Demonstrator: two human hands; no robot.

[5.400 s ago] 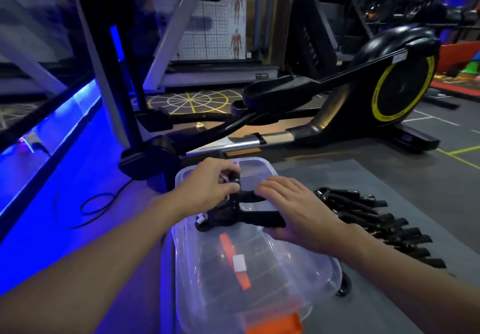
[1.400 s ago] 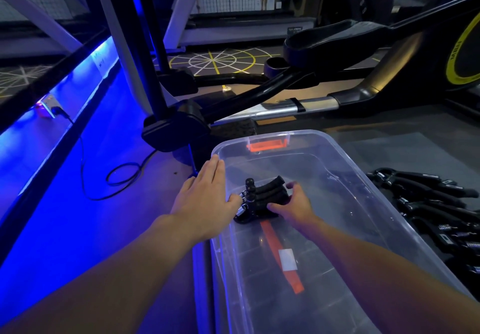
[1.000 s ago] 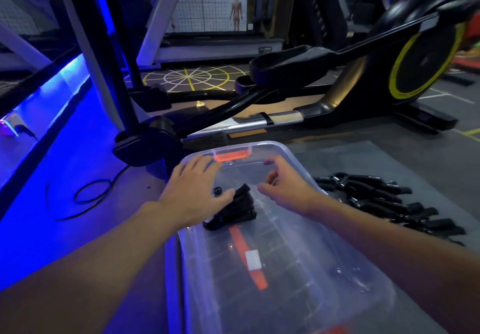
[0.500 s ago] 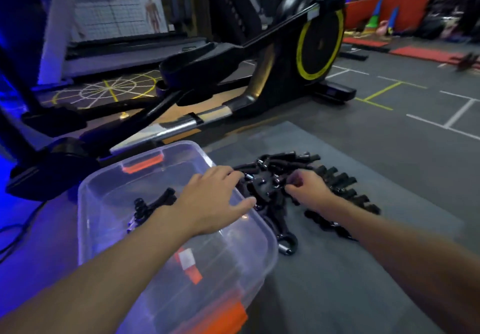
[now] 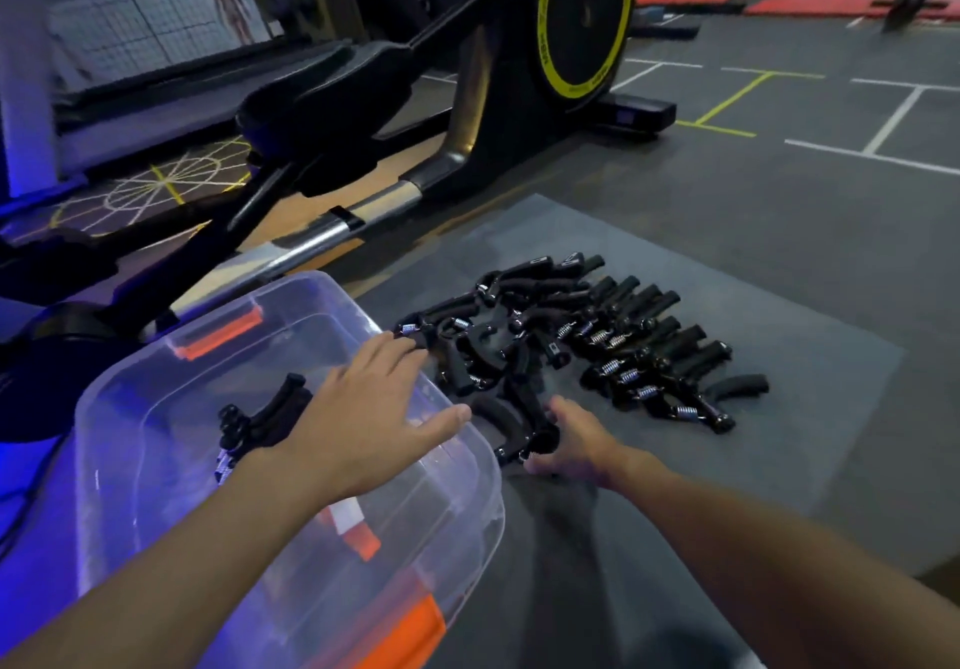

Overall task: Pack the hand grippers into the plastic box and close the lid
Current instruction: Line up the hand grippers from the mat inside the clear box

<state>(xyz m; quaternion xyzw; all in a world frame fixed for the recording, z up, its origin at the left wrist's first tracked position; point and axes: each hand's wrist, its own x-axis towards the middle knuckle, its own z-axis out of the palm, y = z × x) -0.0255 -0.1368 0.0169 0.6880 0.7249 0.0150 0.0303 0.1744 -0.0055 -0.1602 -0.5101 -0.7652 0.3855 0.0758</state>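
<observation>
A clear plastic box (image 5: 130, 439) with orange latches sits open on the floor at the lower left. A few black hand grippers (image 5: 260, 421) lie inside it near the far end. Several more black hand grippers (image 5: 613, 335) with metal springs lie in a heap on a grey mat to the right of the box. My left hand (image 5: 363, 424) hovers flat over the box's right rim, fingers spread, holding nothing. My right hand (image 5: 574, 442) is down on the mat, its fingers closing on the nearest hand gripper (image 5: 511, 421) of the heap.
A black elliptical trainer (image 5: 467, 96) with a yellow-ringed wheel stands just behind the box and the heap. The grey mat (image 5: 779, 460) extends to the right. Blue-lit flooring and a cable lie to the left. Red mats lie far back right.
My right hand left the box, where it put down a hand gripper, and came down on the heap's nearest one. My left hand shifted to the box's right rim. The view swung right.
</observation>
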